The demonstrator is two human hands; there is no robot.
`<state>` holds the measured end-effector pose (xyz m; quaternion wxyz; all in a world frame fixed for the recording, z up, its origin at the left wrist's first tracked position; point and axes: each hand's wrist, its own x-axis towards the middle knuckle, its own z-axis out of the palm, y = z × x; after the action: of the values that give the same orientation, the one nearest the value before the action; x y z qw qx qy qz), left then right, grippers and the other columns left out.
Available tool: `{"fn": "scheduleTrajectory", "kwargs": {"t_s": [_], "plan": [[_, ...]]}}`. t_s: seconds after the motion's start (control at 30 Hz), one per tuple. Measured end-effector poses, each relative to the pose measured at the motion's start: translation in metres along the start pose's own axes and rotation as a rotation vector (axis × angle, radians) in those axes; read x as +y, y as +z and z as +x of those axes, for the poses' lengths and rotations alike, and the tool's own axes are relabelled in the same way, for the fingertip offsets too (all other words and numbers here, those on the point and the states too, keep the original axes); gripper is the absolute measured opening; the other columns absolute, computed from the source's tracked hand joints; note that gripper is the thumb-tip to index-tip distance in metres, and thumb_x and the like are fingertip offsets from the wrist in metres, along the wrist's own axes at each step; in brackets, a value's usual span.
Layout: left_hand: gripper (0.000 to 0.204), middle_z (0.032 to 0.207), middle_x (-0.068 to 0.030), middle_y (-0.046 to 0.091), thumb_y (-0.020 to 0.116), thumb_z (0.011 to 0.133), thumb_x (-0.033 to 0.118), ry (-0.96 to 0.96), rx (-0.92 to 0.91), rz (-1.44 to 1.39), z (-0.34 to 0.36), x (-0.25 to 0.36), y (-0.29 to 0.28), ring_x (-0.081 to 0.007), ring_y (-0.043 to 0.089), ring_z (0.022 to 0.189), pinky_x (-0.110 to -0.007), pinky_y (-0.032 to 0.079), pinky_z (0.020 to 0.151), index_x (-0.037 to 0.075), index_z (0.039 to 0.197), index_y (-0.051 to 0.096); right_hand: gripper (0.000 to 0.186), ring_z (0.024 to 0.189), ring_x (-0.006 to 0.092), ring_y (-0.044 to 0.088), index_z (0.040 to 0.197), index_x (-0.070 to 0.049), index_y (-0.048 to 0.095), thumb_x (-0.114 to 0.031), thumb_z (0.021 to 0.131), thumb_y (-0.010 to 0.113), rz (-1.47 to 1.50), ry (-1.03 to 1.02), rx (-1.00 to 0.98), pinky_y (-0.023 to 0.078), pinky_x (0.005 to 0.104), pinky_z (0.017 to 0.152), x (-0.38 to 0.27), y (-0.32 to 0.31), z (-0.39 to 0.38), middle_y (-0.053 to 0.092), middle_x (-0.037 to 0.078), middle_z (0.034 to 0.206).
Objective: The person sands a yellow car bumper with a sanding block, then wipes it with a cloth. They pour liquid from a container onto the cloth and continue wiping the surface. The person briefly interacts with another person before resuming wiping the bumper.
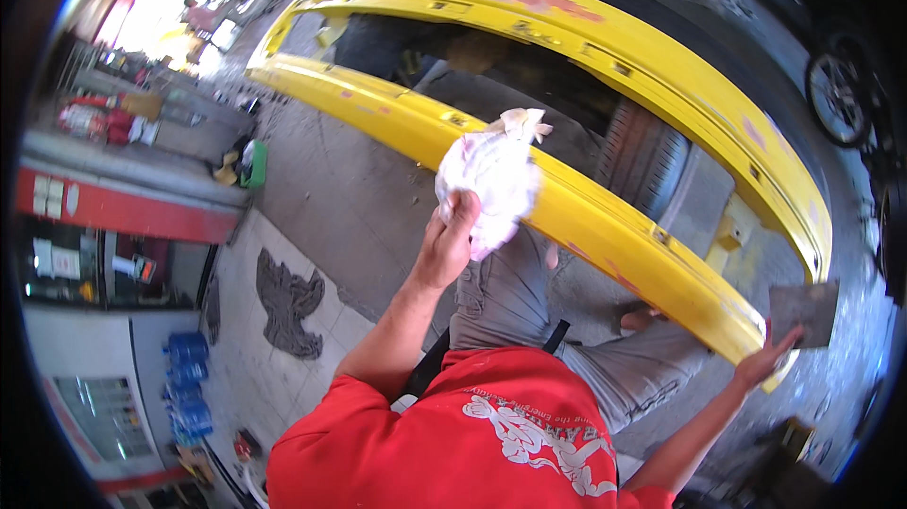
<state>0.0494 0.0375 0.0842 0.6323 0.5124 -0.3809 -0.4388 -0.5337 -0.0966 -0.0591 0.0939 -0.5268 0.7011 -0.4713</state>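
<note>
In front of me lies a long yellow car bumper (368,115), a loop-shaped piece with pinkish patches on its surface. My left hand (450,237) is closed on a crumpled white bundle (488,178), held up over the bumper's near bar; whether it is cloth or a bag I cannot tell. A paler, cream-coloured piece sticks out at its top. Off to the right, my right hand (767,360) grips a flat grey rectangular sheet (805,313) by its lower edge, beside the bumper's right end. The sheet's material is unclear.
A tyre (644,155) shows inside the bumper's loop. My grey-trousered legs reach under the near bar. On the tiled floor at left lies a dark crumpled cloth (286,304). Blue water jugs (188,384) stand by the wall, and a green container (253,164) sits farther off.
</note>
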Motion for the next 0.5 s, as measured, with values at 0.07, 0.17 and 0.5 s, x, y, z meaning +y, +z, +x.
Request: {"fn": "scheduleTrajectory", "kwargs": {"t_s": [0.07, 0.17, 0.5], "plan": [[0.054, 0.169, -0.0224, 0.039, 0.049, 0.114, 0.037, 0.365, 0.006, 0.666, 0.002, 0.006, -0.012, -0.0369, 0.037, 0.158, -0.048, 0.031, 0.127, 0.0, 0.153, 0.054, 0.055, 0.152, 0.0377, 0.045, 0.162, 0.006, 0.039, -0.025, 0.117, 0.038, -0.137, -0.063, 0.042, 0.033, 0.0448, 0.127, 0.023, 0.007, 0.005, 0.043, 0.026, 0.166], [0.069, 0.173, -0.0202, 0.032, 0.069, 0.101, 0.033, 0.3, -0.193, 1.203, 0.01, -0.023, 0.007, -0.041, 0.02, 0.164, -0.058, 0.01, 0.132, 0.008, 0.161, 0.047, 0.055, 0.154, 0.0389, 0.042, 0.159, 0.009, 0.042, -0.027, 0.117, 0.031, -0.197, -0.257, -0.111, 0.031, 0.0438, 0.129, 0.027, 0.047, 0.0, 0.042, 0.027, 0.166], [0.037, 0.154, -0.0078, 0.06, 0.058, 0.106, 0.03, 0.685, 0.363, 1.378, 0.109, -0.072, -0.209, -0.0331, 0.044, 0.153, -0.054, 0.023, 0.13, 0.022, 0.141, 0.069, 0.075, 0.141, 0.0445, 0.056, 0.147, 0.0, 0.063, -0.061, 0.112, 0.036, -0.254, 0.163, -0.267, 0.043, 0.0459, 0.115, -0.051, 0.082, -0.021, 0.058, 0.025, 0.154]]}}
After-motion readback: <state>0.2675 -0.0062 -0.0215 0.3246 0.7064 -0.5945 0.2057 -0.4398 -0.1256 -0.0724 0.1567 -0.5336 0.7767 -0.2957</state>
